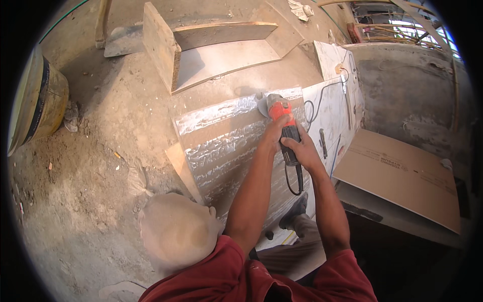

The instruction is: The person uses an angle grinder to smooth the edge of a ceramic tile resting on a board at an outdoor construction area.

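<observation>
With left hand (276, 132) and right hand (304, 149), I have each grip closed around the angle grinder (290, 133), at the far part of the foil-striped board (216, 132); I would guide its disc (262, 107) steadily, cord (300, 177) well apart.

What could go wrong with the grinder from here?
The cord loops close to a dark shoe and might snag. The bare left hand holds the grinder near its head, so a slip could bring it toward the disc. That disc, close by the silver-striped panel, might kick if it catches.
</observation>
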### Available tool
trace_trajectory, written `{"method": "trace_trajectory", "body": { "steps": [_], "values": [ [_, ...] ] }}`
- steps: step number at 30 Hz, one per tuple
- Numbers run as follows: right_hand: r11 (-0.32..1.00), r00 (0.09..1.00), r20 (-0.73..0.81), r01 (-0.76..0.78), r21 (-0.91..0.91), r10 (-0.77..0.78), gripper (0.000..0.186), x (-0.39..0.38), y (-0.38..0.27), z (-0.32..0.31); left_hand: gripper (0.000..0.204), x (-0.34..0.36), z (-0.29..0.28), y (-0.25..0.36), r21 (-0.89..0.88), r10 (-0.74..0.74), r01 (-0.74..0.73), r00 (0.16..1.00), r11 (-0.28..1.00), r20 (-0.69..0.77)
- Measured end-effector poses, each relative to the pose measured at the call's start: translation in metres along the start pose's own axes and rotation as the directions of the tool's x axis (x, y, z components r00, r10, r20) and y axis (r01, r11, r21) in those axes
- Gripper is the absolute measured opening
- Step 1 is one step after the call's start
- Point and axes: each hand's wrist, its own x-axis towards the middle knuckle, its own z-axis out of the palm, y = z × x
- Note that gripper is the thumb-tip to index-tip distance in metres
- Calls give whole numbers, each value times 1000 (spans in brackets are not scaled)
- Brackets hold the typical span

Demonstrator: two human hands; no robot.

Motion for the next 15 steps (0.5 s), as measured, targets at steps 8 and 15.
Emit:
{"method": "trace_trajectory", "body": {
  "steps": [8, 15],
  "values": [
    [971, 999, 33, -49, 233, 42, 68, 1, -7, 8, 29, -1, -3, 14, 133, 41, -32, 997, 991, -65],
    [985, 998, 44, -57, 163, 50, 72, 1, -3, 3, 33, 3, -7, 7, 141, -14, 16, 1000, 990, -15]
  ]
}}
